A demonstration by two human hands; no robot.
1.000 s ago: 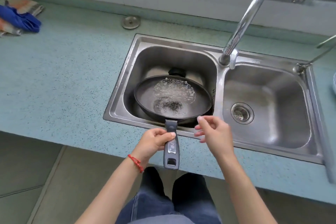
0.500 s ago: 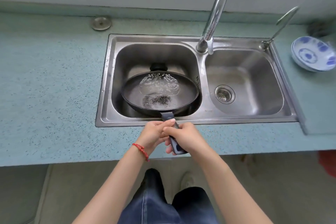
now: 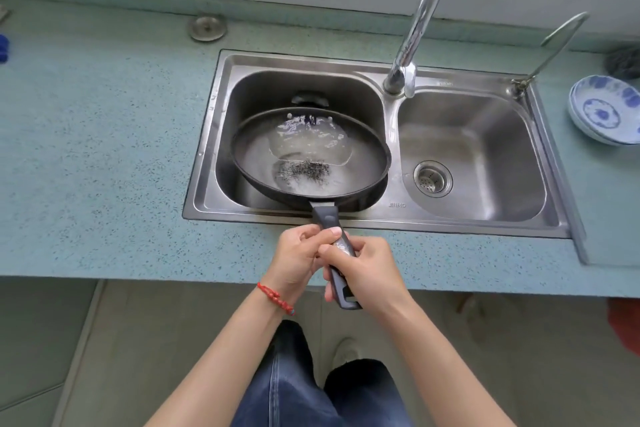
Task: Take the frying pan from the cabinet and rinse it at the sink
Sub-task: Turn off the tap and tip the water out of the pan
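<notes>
Black round non-stick frying pan (image 3: 311,152) holding water over left basin of stainless steel double sink (image 3: 388,215); right hand (image 3: 370,270) newly joined left hand (image 3: 298,256) gripping handle, likely steadying for tipping out.

Only thing you can sort of read is a small stamped brand on the sink (image 3: 367,215) front rim, upside down to you, too blurry to spell. Another stamp behind the faucet (image 3: 420,21) is illegible.

Brushed steel sink (image 3: 464,218), glossy chrome tap (image 3: 420,17), matt dark wet frying pan (image 3: 360,149), speckled countertop (image 3: 104,149).
</notes>
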